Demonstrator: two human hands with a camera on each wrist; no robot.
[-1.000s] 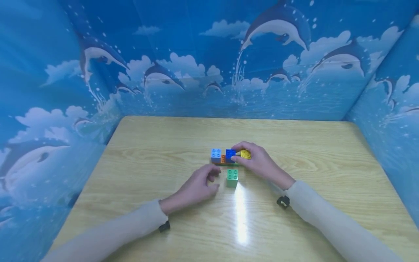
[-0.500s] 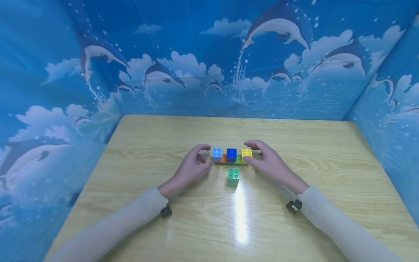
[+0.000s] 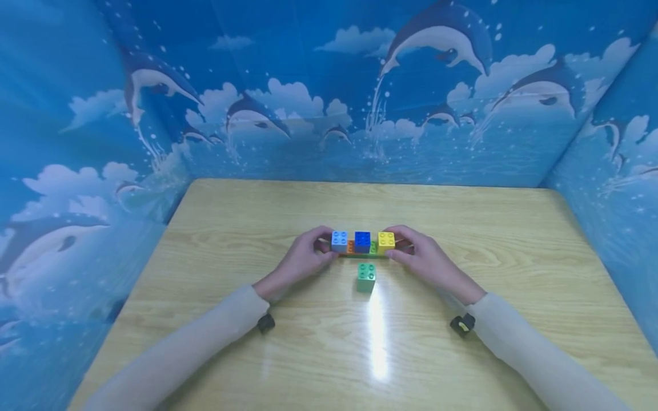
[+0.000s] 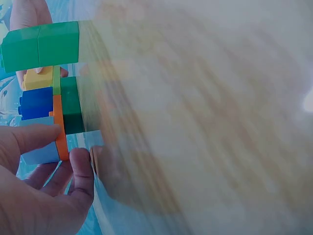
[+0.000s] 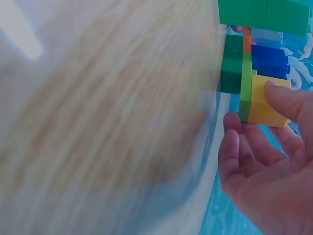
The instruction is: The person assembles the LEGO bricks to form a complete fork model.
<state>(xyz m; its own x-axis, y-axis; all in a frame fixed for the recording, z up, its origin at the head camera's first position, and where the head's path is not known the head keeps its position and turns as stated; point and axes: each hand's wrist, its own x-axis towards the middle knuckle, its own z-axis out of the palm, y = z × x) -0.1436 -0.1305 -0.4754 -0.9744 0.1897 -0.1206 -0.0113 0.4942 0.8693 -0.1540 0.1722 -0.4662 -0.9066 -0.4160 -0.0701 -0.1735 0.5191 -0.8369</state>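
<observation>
A row of toy building bricks stands on the table: light blue [image 3: 339,241], dark blue [image 3: 362,242] and yellow [image 3: 386,243]. They sit on an orange plate [image 4: 60,127] and a lime green plate [image 5: 245,90], which lie end to end over a dark green brick [image 4: 72,105]. My left hand [image 3: 305,254] holds the light blue end, thumb in front and fingers behind and below. At the other end my right hand [image 3: 424,260] grips the yellow brick with the thumb on its near face. Two stacked green bricks [image 3: 366,278] stand apart, in front of the row.
The wooden table [image 3: 247,211] runs back to a blue curtain [image 3: 308,154] printed with dolphins, which also closes off both sides. A bright light reflection [image 3: 379,342] lies on the tabletop in front of the green bricks.
My left hand has moved from beside the green bricks to the light blue brick and closed on it. The right hand has shifted from the dark blue brick rightward to the yellow one.
</observation>
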